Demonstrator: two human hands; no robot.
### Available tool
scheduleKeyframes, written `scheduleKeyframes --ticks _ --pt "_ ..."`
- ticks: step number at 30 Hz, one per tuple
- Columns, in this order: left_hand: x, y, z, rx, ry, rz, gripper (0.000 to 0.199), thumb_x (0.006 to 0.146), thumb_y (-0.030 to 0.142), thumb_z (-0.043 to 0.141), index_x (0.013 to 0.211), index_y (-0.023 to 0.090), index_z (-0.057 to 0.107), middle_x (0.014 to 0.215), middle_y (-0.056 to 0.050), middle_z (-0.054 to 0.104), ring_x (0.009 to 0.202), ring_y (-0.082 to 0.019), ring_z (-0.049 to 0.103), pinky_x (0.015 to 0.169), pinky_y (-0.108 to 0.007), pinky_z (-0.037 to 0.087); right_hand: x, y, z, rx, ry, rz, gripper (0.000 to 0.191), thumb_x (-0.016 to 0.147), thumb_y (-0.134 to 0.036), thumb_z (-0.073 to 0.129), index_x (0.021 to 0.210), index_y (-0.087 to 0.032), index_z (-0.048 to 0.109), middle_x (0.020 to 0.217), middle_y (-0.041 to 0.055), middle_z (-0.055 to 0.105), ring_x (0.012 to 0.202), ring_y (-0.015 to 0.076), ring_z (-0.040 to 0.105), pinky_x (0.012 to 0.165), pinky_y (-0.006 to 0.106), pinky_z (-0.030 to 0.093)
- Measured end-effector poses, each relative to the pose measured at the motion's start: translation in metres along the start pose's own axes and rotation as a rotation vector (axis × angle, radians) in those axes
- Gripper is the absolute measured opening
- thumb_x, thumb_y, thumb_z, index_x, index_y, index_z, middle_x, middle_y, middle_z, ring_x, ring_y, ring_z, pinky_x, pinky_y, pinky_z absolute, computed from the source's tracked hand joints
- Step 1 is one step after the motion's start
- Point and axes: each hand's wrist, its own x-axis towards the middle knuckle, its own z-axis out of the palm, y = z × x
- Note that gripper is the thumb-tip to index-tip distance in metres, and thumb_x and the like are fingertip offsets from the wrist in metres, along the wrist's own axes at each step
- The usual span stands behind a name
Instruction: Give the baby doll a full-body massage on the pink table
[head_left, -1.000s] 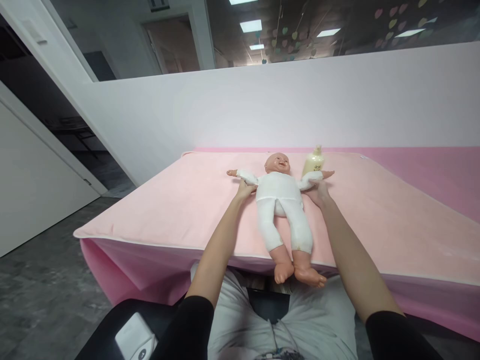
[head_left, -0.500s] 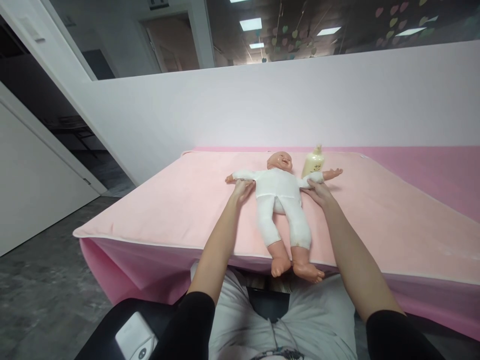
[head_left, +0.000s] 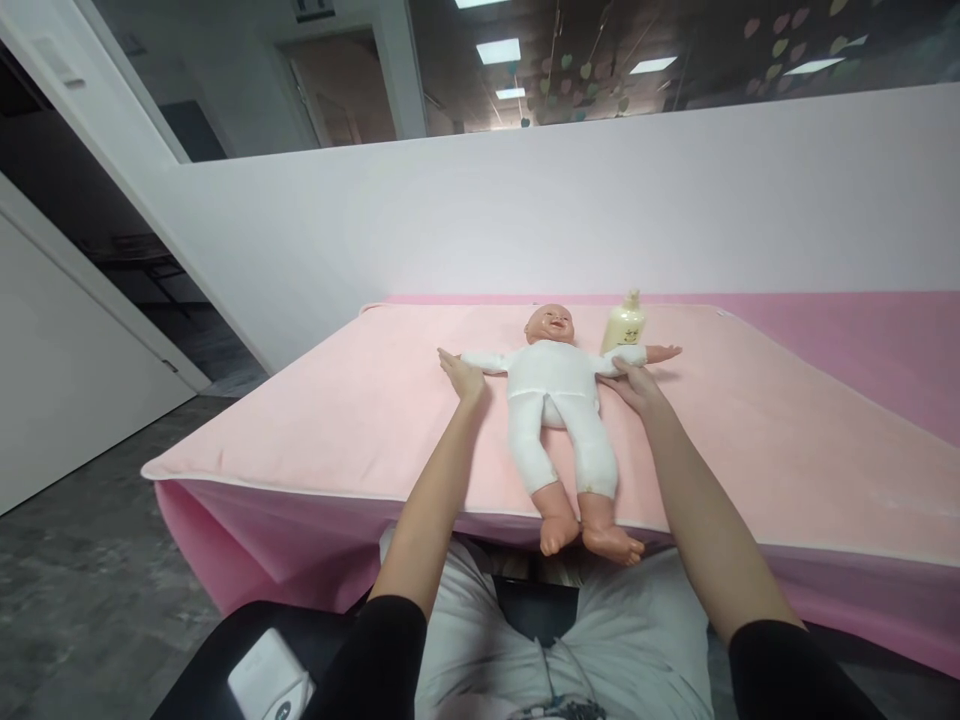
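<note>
A baby doll (head_left: 553, 385) in a white suit lies face up on the pink padded mat (head_left: 315, 420), its arms spread and its feet over the front edge. My left hand (head_left: 461, 378) is at the end of the doll's arm on the left and covers the doll's hand; its fingers look stretched out. Around the sleeve of the arm on the right, my right hand (head_left: 631, 382) is closed, near the elbow. Just behind that arm stands a pale yellow pump bottle (head_left: 625, 322).
A white wall (head_left: 525, 215) with a window above it rises behind the mat. A white device (head_left: 270, 675) lies on a dark surface at the lower left. Pink cloth (head_left: 247, 540) hangs from the front edge.
My left hand has moved left along the doll's arm from near its upper sleeve to its hand, and its fingers have extended. The doll's head has tilted a little to the left.
</note>
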Motion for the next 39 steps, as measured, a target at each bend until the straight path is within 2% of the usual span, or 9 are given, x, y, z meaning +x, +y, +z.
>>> scheduleKeyframes --ticks 2,4,8,11,15,21,27,36,39 --pt "-0.011 0.007 0.001 0.106 -0.015 0.061 0.091 0.072 0.001 0.048 0.152 0.008 0.006 0.160 -0.020 0.010 0.150 -0.030 0.010 0.122 -0.045 0.021 -0.001 0.000 0.001 -0.006 0.003 0.001 0.024 0.081 -0.007 0.057 0.103 -0.018 0.057 0.109 0.0043 0.066 0.099 0.0176 0.066 0.091 0.042 0.057" --pt "-0.023 0.014 0.005 0.181 -0.131 0.186 0.088 0.075 0.005 0.050 0.152 0.010 0.009 0.161 -0.018 0.013 0.149 -0.029 0.015 0.121 -0.043 0.024 0.000 0.000 0.001 -0.005 -0.001 0.002 0.024 0.082 -0.007 0.057 0.103 -0.018 0.057 0.111 0.0046 0.065 0.101 0.0181 0.065 0.091 0.042 0.057" --pt "-0.037 0.023 0.011 0.247 -0.420 0.461 0.070 0.082 0.014 0.050 0.149 0.018 0.028 0.156 -0.013 0.031 0.145 -0.026 0.030 0.119 -0.044 0.028 0.007 0.003 -0.004 -0.011 -0.015 0.005 0.028 0.081 -0.009 0.059 0.107 -0.019 0.056 0.113 0.0047 0.065 0.105 0.0188 0.064 0.090 0.043 0.057" --pt "-0.038 0.025 0.009 0.234 -0.564 0.586 0.055 0.084 0.013 0.048 0.137 0.024 0.048 0.149 -0.010 0.045 0.142 -0.024 0.036 0.119 -0.045 0.026 0.012 0.006 -0.009 -0.012 -0.047 -0.008 0.037 0.078 -0.009 0.062 0.112 -0.021 0.054 0.116 0.0049 0.063 0.108 0.0200 0.063 0.090 0.045 0.057" --pt "-0.040 0.027 -0.002 0.229 -0.748 0.613 0.050 0.082 0.016 0.054 0.131 0.027 0.055 0.146 -0.009 0.048 0.141 -0.024 0.038 0.120 -0.044 0.023 0.016 0.008 -0.012 0.002 -0.051 -0.024 0.044 0.077 -0.008 0.064 0.117 -0.021 0.052 0.121 0.0063 0.061 0.110 0.0211 0.063 0.090 0.046 0.057" --pt "-0.052 0.030 -0.026 0.185 -0.834 0.664 0.058 0.081 0.020 0.058 0.138 0.025 0.048 0.150 -0.011 0.042 0.142 -0.026 0.036 0.119 -0.044 0.027 0.016 0.009 -0.012 -0.005 -0.069 -0.025 0.042 0.078 -0.009 0.063 0.117 -0.022 0.052 0.124 0.0060 0.060 0.111 0.0211 0.062 0.090 0.046 0.057" --pt "-0.069 0.039 -0.043 0.139 -0.950 0.873 0.069 0.077 0.033 0.064 0.142 0.021 0.043 0.150 -0.014 0.041 0.143 -0.028 0.034 0.120 -0.045 0.024 0.014 0.009 -0.010 -0.004 -0.063 -0.026 0.043 0.078 -0.010 0.063 0.117 -0.022 0.053 0.126 0.0055 0.059 0.112 0.0209 0.062 0.091 0.046 0.057" --pt "-0.094 0.064 -0.046 0.007 -1.298 0.861 0.039 0.068 0.043 0.075 0.105 0.029 0.071 0.119 -0.009 0.069 0.123 -0.027 0.058 0.115 -0.045 0.036 0.016 0.010 -0.009 0.011 -0.053 -0.032 0.040 0.076 -0.011 0.065 0.113 -0.021 0.054 0.124 0.0058 0.060 0.107 0.0211 0.064 0.090 0.046 0.057" --pt "-0.097 0.063 -0.045 0.003 -1.352 0.750 0.023 0.069 0.041 0.076 0.090 0.033 0.072 0.106 -0.006 0.073 0.112 -0.024 0.065 0.110 -0.044 0.043 0.018 0.010 -0.010 0.007 -0.047 -0.025 0.042 0.076 -0.011 0.064 0.115 -0.021 0.053 0.124 0.0059 0.059 0.107 0.0209 0.064 0.090 0.047 0.057"
